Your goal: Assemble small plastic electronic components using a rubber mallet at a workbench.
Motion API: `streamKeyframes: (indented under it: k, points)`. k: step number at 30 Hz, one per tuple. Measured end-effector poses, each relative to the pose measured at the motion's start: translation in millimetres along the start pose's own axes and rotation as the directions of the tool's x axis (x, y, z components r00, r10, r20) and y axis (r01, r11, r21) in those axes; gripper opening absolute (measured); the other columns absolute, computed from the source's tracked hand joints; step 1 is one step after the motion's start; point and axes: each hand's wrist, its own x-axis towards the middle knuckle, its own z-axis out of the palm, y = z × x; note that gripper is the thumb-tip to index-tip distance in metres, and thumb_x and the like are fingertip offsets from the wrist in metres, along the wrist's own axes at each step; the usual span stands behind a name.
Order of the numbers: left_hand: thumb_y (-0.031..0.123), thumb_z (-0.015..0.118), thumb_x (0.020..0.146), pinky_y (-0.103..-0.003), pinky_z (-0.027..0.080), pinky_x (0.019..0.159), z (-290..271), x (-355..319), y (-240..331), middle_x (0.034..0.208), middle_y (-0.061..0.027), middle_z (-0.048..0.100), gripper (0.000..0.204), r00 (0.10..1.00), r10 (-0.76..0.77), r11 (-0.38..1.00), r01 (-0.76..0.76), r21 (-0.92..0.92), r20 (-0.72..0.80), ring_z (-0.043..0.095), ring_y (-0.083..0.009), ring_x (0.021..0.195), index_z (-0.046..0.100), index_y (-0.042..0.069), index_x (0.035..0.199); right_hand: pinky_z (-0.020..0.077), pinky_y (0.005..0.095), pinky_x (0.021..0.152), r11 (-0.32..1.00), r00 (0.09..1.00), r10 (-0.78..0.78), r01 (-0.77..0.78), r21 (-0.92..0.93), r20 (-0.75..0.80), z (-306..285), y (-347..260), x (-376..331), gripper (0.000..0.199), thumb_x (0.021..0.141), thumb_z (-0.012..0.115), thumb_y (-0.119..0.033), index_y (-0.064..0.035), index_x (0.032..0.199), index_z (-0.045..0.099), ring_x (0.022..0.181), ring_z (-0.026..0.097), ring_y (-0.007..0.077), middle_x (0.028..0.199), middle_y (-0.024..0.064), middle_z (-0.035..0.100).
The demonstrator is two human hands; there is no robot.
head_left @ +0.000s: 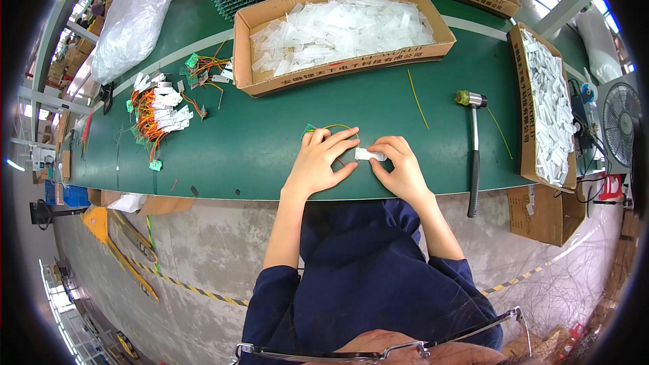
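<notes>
White piece (362, 154) sits between my hands, pinched by the thumb and fingers of my right hand (399, 163). My left hand (315, 163) has thumb and forefinger apart; cannot tell whether its other fingers grip anything. Yellow wire (336, 126) arcs past those fingertips, green board (308, 129) just beside. Judgement: pinch lightly, keep the wire slack, avoid tugging its ends.
</notes>
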Motion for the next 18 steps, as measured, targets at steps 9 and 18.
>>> streamKeyframes:
  k: [9,18]
  points:
    - [0.022,0.078,0.073,-0.035,0.036,0.097,-1,0,1,0.136,0.0085,0.057,0.045,1.0,0.001,1.0,-0.001,0.0,0.004,0.049,-0.0223,0.1,0.067,0.017,0.116,0.0497,0.0388,0.083,1.0,1.0,-0.001,0.001,0.028,0.002,-2,0,0,0.025,0.077,0.069,0.0,-0.0023,0.101,0.067,0.098,0.059,0.0305,0.103,0.0114,0.063]
    - [0.023,0.077,0.074,-0.035,0.036,0.097,-2,0,1,0.136,0.0083,0.057,0.044,1.0,0.013,1.0,-0.013,0.011,-0.001,0.049,-0.0226,0.099,0.066,0.016,0.117,0.0507,0.0374,0.081,1.0,0.997,0.017,-0.018,-0.008,-0.069,-19,-7,14,0.018,0.083,0.064,0.001,-0.0029,0.1,0.068,0.096,0.061,0.0288,0.101,0.0106,0.065]
